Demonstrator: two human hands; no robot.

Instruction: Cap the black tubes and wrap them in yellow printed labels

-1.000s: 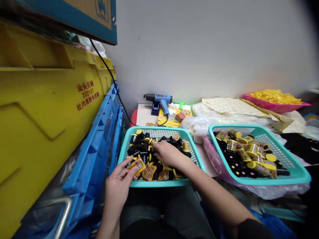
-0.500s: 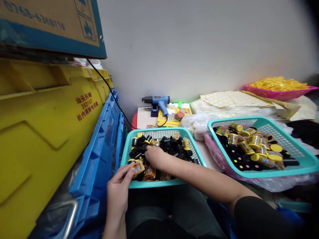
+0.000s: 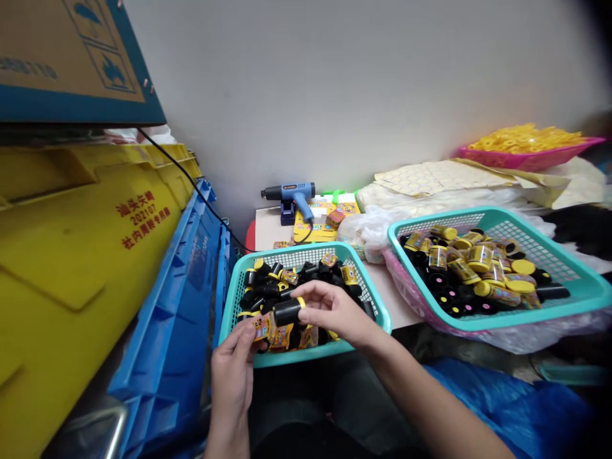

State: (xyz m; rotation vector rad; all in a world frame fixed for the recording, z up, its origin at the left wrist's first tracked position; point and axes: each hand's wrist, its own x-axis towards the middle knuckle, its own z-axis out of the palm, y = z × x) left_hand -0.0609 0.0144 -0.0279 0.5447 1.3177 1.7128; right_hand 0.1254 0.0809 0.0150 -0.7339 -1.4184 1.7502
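Over the near teal basket [image 3: 229, 303], the left hand [image 3: 233, 376] pinches a small yellow label [image 3: 261, 326]. Just right, the right hand [image 3: 335, 310] pinches a black tube [image 3: 288, 312], its long axis level, yellow-ringed end toward the right.

2 teal baskets [image 3: 375, 305] [image 3: 581, 290], 1 pink tray [image 3: 526, 159], 1 heat gun [image 3: 291, 194], 1 yellow crate [image 3: 71, 255], 1 cardboard box [image 3: 57, 57], 2 hands [image 3: 234, 376] [image 3: 335, 309]; tubes in baskets too many to count
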